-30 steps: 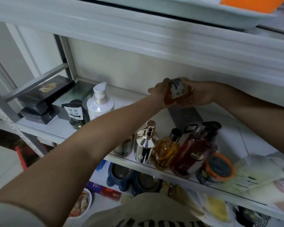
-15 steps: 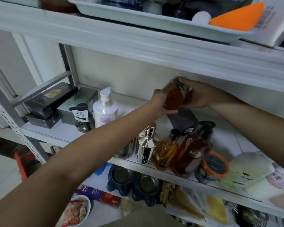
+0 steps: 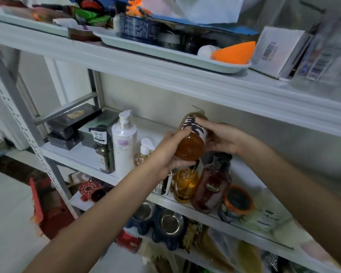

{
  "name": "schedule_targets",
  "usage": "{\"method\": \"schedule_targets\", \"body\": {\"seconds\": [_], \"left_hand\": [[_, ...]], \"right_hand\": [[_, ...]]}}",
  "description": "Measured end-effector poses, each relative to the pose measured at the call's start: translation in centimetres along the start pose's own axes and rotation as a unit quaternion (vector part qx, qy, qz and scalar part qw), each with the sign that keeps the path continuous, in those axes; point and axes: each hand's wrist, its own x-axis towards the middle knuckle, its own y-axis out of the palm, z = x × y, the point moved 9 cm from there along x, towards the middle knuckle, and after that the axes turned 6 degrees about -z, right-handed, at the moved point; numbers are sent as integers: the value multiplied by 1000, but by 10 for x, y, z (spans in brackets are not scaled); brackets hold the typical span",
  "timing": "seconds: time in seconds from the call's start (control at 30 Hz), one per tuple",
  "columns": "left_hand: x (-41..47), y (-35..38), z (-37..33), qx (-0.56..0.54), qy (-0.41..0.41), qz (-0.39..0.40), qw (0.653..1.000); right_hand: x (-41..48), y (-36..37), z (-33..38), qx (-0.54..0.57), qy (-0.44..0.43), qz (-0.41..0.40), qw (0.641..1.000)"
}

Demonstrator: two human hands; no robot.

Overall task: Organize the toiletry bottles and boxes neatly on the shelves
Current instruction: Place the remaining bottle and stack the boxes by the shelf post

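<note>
An amber bottle (image 3: 191, 142) with a white and black label lies tilted in the air above the middle shelf (image 3: 81, 156), base towards me. My left hand (image 3: 171, 152) grips its lower end from the left and below. My right hand (image 3: 222, 138) holds its labelled upper part from the right. Below them stand an amber pump bottle (image 3: 185, 184), a dark red bottle (image 3: 211, 186) and an orange-rimmed jar (image 3: 237, 201). Further left are a white pump bottle (image 3: 124, 140), a small clear pump bottle (image 3: 144, 152), a dark green bottle (image 3: 103, 150) and stacked black boxes (image 3: 71, 125).
The upper shelf carries a white tray (image 3: 165, 54) with jars and an orange object (image 3: 234, 52), plus a white box (image 3: 278, 50). Pale pouches (image 3: 264, 215) lie at the middle shelf's right. Metal pet bowls (image 3: 159, 219) and packets fill the shelf below. A red item (image 3: 47, 205) stands on the floor.
Both hands have tipped the amber bottle so its base faces me and drawn it slightly forward. The camera has tilted up, bringing the upper shelf into view.
</note>
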Motion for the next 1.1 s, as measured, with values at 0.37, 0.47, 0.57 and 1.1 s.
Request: {"method": "schedule_targets", "body": {"seconds": [0.37,0.47,0.57,1.1], "left_hand": [[-36,-9,-4,-20,24,-30,999],[-43,-15,1,-18,27,-20,999],[-49,-22,3,-18,38,-19,999],[-103,-77,14,113,42,-13,993]], "right_hand": [[-8,15,10,-98,-62,-19,993],[-12,20,6,-99,-73,-18,992],[-18,28,3,-102,-90,1,991],[-77,103,-19,-114,-197,44,973]]}}
